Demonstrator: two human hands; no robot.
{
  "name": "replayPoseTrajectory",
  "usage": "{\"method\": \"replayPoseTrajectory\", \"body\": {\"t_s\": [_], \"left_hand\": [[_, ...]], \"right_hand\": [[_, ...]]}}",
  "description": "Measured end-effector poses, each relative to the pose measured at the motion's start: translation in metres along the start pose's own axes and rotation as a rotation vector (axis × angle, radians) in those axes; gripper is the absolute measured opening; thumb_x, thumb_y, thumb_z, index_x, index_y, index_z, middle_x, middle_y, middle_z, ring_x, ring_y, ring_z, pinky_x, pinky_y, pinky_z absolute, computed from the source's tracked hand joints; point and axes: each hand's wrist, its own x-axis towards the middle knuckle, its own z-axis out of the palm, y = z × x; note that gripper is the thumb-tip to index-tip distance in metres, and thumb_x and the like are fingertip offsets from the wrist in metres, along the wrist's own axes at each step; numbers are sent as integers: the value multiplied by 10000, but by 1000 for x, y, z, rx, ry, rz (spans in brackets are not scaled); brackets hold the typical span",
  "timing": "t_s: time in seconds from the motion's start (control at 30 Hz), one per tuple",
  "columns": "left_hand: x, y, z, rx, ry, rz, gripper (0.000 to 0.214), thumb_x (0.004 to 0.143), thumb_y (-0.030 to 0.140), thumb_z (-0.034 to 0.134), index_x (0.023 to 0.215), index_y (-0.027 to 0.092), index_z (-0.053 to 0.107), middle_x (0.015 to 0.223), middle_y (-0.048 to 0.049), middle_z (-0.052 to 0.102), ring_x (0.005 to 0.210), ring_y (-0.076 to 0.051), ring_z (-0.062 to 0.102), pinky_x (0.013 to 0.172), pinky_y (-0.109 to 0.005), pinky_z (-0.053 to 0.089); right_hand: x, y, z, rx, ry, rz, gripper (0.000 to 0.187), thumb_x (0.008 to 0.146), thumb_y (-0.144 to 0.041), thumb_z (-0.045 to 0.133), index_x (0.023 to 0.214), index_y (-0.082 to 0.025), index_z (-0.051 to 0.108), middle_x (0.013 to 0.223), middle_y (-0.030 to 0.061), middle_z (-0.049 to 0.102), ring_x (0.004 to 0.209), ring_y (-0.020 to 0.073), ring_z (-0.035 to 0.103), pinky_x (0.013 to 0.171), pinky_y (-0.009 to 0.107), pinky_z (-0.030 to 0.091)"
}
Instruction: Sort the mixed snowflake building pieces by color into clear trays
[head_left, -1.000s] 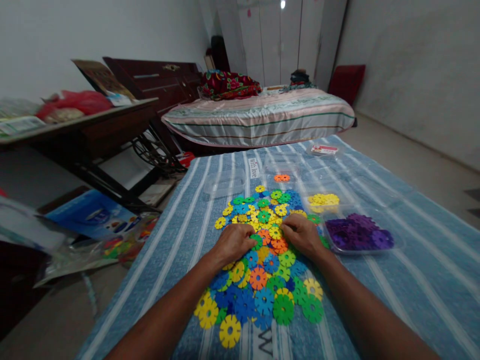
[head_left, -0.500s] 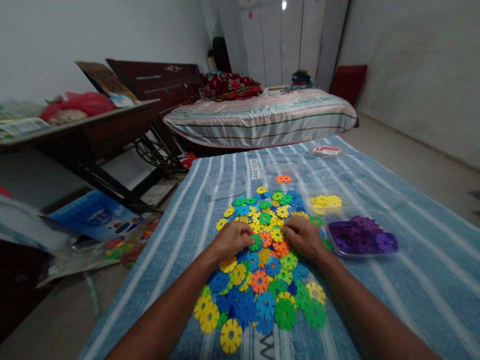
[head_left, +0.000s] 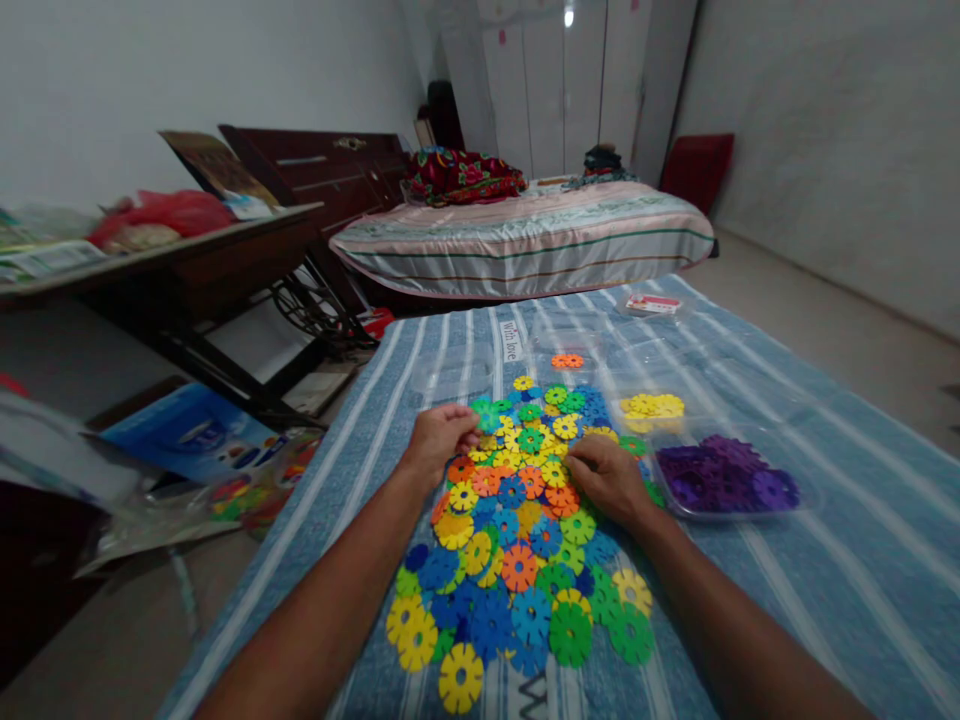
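A spread of notched plastic flower-shaped discs [head_left: 519, 567] in yellow, green, blue and orange covers the cloth before me. My left hand [head_left: 439, 440] is at the pile's far left edge, thumb and fingers closed on a green disc [head_left: 486, 413], which looks slightly blurred. My right hand [head_left: 606, 470] rests at the pile's right side, fingers curled together beside a yellow disc [head_left: 554, 472]. Whatever is between those fingertips is hidden. Right of it stands a clear tub of purple discs [head_left: 724, 475].
Behind the purple tub is a clear container with yellow discs [head_left: 651, 406]. Farther back, another holds orange discs [head_left: 567, 361]. A clear container [head_left: 450, 375] stands beyond my left hand. A small packet [head_left: 652, 304] lies near the far edge of the striped cloth [head_left: 810, 590].
My left hand has moved left and away from me, carrying a green disc from mid-pile and uncovering orange, yellow and blue discs. My right hand has stayed in place.
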Motion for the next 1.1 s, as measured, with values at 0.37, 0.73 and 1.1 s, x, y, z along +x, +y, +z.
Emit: {"method": "replayPoseTrajectory", "body": {"t_s": [0.37, 0.73, 1.1], "left_hand": [[25, -4, -3, -48, 85, 53, 123, 653, 195, 635, 754, 139, 592, 621, -28, 657, 498, -111, 581, 484, -200, 445], [23, -18, 9, 1016, 68, 433, 181, 723, 266, 623, 848, 165, 706, 881, -56, 675, 848, -211, 622, 770, -306, 464], [-4, -27, 44, 1222, -206, 724, 253, 800, 361, 659, 968, 174, 686, 1069, -97, 623, 1041, -257, 535, 924, -364, 420]], "right_hand": [[0, -1, 1, -5, -8, -1, 209, 839, -213, 516, 640, -205, 582, 694, 7, 588, 729, 161, 549, 691, 276, 386], [0, -1, -1, -12, -9, -11, 214, 842, -221, 515, 639, -209, 581, 689, 10, 593, 718, 165, 549, 683, 279, 388], [0, -1, 0, 1, -10, 3, 193, 840, -219, 522, 668, -206, 607, 712, 14, 613, 735, 166, 559, 698, 280, 400]]}}
